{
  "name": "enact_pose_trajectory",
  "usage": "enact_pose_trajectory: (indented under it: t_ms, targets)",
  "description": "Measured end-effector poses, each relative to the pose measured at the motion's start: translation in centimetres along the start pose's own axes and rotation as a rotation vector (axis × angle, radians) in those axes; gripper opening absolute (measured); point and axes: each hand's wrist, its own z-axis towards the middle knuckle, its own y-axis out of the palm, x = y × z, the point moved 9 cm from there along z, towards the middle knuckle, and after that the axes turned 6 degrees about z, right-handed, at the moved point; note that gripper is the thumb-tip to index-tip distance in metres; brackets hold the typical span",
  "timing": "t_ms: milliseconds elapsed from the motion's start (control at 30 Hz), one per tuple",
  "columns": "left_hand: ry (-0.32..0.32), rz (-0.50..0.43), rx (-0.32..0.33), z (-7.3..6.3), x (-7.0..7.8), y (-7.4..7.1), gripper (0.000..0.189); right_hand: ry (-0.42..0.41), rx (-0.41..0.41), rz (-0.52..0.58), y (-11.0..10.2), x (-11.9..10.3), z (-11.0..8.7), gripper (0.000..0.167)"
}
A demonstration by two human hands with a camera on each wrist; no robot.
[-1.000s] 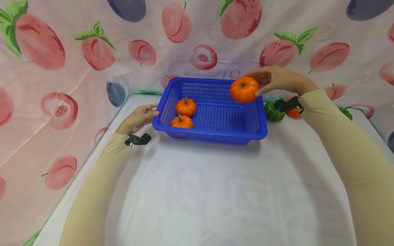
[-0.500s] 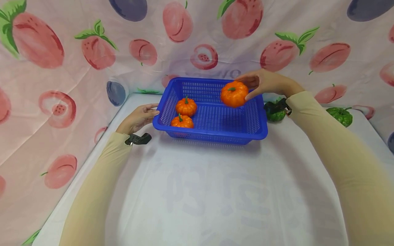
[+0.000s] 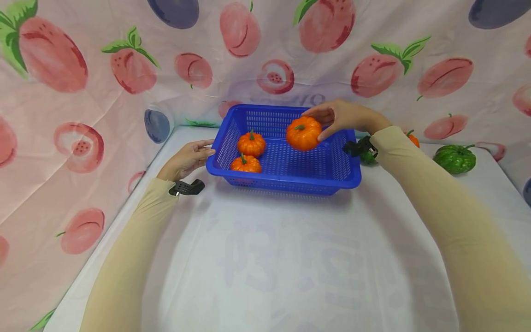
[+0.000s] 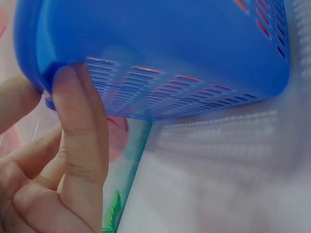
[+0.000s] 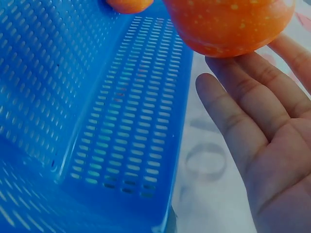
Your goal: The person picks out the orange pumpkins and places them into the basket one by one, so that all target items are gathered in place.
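In the head view, my right hand point(image 3: 338, 117) holds an orange pumpkin point(image 3: 304, 133) between thumb and fingers, above the inside of the blue basket point(image 3: 286, 179). The pumpkin's stem points up and to the left. From the right wrist view, the fingertips touch the underside of this pumpkin point(image 5: 233, 24). My left hand point(image 3: 186, 159) is at the basket's left end; up close in the left wrist view, its fingers point(image 4: 77, 116) pinch the rim. Two orange pumpkins, a rear one point(image 3: 251, 145) and a front one point(image 3: 245, 164), sit at the left inside the basket.
Right of the basket, a green pumpkin point(image 3: 368, 158) is partly covered by the right wrist's black mount point(image 3: 360, 146). Farther right are a mostly hidden orange pumpkin point(image 3: 413, 139) and another green one point(image 3: 455, 159). A fruit-print cloth point(image 3: 265, 27) hangs behind the white table point(image 3: 269, 258).
The right hand has carried its pumpkin leftward and slightly lower, from the basket's right end toward the middle. The left hand and basket hold their place.
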Motion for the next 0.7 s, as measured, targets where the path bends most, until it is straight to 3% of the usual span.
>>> enact_pose_trajectory:
  t_ms: [367, 700]
  targets:
    - [-0.003, 0.002, 0.024, 0.0, -0.1, -0.2, 0.057, -0.04, -0.037, 0.017, 1.5, 0.0, 1.6, 0.069]
    - [-0.002, -0.034, 0.004, 0.1, -0.1, -0.1, 0.062, -0.042, -0.074, 0.046, 2.9, 0.1, 2.8, 0.069]
